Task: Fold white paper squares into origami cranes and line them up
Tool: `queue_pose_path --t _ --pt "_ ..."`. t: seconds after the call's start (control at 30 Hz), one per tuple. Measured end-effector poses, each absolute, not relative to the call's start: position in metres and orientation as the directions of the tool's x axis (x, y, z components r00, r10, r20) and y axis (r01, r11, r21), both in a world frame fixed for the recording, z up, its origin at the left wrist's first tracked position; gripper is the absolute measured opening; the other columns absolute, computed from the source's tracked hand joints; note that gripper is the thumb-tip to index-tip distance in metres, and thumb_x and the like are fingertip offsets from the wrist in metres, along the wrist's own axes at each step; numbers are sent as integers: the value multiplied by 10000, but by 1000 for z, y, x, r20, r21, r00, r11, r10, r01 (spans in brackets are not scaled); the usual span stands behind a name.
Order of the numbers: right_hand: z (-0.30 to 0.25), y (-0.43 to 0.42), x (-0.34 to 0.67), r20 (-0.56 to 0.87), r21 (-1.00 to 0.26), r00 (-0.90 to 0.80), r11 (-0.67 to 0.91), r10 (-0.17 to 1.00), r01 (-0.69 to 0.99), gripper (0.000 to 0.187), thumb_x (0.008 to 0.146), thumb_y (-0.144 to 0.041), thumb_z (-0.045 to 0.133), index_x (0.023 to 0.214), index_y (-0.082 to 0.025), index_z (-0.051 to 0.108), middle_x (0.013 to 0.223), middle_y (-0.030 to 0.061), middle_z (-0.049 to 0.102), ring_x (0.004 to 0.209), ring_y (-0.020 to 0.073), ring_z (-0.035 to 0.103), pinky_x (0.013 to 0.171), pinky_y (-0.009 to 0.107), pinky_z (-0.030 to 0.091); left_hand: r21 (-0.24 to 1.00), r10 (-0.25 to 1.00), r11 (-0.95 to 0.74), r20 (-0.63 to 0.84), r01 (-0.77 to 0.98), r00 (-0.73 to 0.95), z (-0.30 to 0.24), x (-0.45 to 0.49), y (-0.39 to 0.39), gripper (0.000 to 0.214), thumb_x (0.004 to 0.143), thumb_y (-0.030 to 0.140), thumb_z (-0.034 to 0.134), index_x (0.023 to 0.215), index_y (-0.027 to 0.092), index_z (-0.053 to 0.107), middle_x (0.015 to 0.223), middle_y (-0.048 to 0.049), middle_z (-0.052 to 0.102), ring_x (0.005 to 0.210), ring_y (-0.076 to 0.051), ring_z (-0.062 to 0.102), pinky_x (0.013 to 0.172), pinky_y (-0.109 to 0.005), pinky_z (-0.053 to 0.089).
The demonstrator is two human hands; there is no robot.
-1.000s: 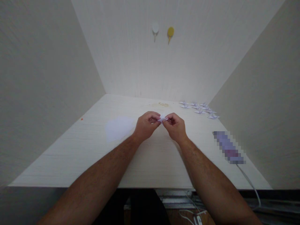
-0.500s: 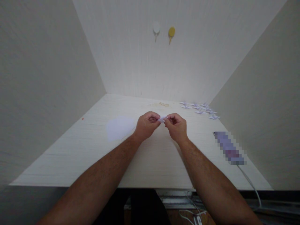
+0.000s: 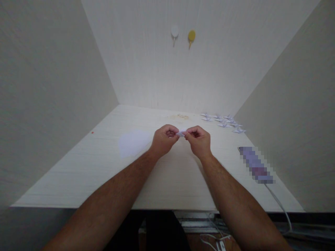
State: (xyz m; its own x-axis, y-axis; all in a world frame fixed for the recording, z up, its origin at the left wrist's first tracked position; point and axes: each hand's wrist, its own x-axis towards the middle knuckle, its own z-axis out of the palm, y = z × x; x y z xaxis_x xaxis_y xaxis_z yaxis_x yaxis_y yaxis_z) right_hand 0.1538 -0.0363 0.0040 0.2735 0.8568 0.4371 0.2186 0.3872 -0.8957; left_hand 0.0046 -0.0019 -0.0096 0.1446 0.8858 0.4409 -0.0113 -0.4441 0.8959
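Between my two hands, above the middle of the table, is a small piece of folded white paper (image 3: 181, 134). My left hand (image 3: 165, 140) pinches its left side between thumb and fingers. From the right, my right hand (image 3: 198, 141) pinches the other side the same way. The fingertips hide much of the paper's folds. To the left of my left hand lies a stack of white paper sheets (image 3: 133, 142). Several folded paper cranes (image 3: 223, 124) stand in a group at the back right of the table.
A phone-like device with a blurred screen (image 3: 255, 164) lies on the right, its white cable (image 3: 281, 205) running over the table's front edge. Walls enclose the table (image 3: 78, 174) at left, back and right. A white hook (image 3: 175, 32) and a yellow hook (image 3: 192, 36) hang on the back wall.
My right hand has shifted slightly to the right, still pinching the folded paper. My left hand stays nearly where it was.
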Motion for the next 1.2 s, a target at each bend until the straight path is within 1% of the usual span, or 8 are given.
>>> queue_pose_path --t 0.13,0.23,0.37,0.63,0.8,0.93,1.07,1.2 --pt "7 -38 154 425 -905 282 394 860 163 224 760 -413 687 727 -194 648 630 5 650 572 136 594 574 278 498 914 907 -405 403 -14 125 -8 5 -2 151 659 236 744 757 176 646 683 -13 678 602 -114 607 545 -219 479" --pt "4 -38 151 393 -920 316 369 864 133 252 782 -443 654 763 -193 631 671 13 662 584 140 609 580 282 512 921 921 -388 388 25 30 -6 6 -3 137 658 232 738 755 178 658 702 -13 688 632 -122 631 586 -230 507" --pt "-3 -37 145 406 -902 262 337 876 271 229 717 -392 729 721 -199 606 606 -12 618 529 118 538 509 244 438 921 921 -386 388 48 -34 -6 9 -5 143 653 219 739 772 182 670 720 -9 694 668 -130 651 634 -243 536" --pt "-5 -32 148 398 -906 278 328 874 266 168 761 -349 678 773 -198 603 668 -7 643 567 129 586 546 259 480 953 963 -239 257 -186 78 -2 10 -8 209 686 302 758 803 148 678 708 -30 705 658 -152 675 674 -299 565" --pt "-3 -33 149 404 -907 241 350 883 235 146 767 -317 662 794 -200 580 667 -19 626 560 124 589 515 249 478 927 965 -131 200 -352 168 -3 9 -5 362 619 264 812 926 153 654 724 -8 693 663 -131 657 673 -294 561" --pt "-4 -33 148 392 -918 271 352 879 185 187 739 -325 691 793 -204 560 638 -32 618 549 127 600 515 254 491 931 954 -91 183 -354 236 -3 9 -5 303 614 270 820 839 132 672 744 -32 705 667 -126 650 665 -278 542" --pt "-3 -36 149 416 -896 247 348 875 275 193 740 -367 701 797 -192 645 691 4 685 572 131 617 554 266 517 926 957 -100 190 -365 219 -3 9 -5 276 620 283 820 806 133 682 730 -31 710 662 -127 652 692 -290 538" --pt "0 -39 149 403 -896 213 336 890 290 271 663 -381 783 830 -189 690 735 25 720 592 145 642 562 272 529 925 966 -115 188 -361 175 -3 9 -5 253 609 258 821 786 136 688 708 -24 712 663 -132 657 714 -300 543"
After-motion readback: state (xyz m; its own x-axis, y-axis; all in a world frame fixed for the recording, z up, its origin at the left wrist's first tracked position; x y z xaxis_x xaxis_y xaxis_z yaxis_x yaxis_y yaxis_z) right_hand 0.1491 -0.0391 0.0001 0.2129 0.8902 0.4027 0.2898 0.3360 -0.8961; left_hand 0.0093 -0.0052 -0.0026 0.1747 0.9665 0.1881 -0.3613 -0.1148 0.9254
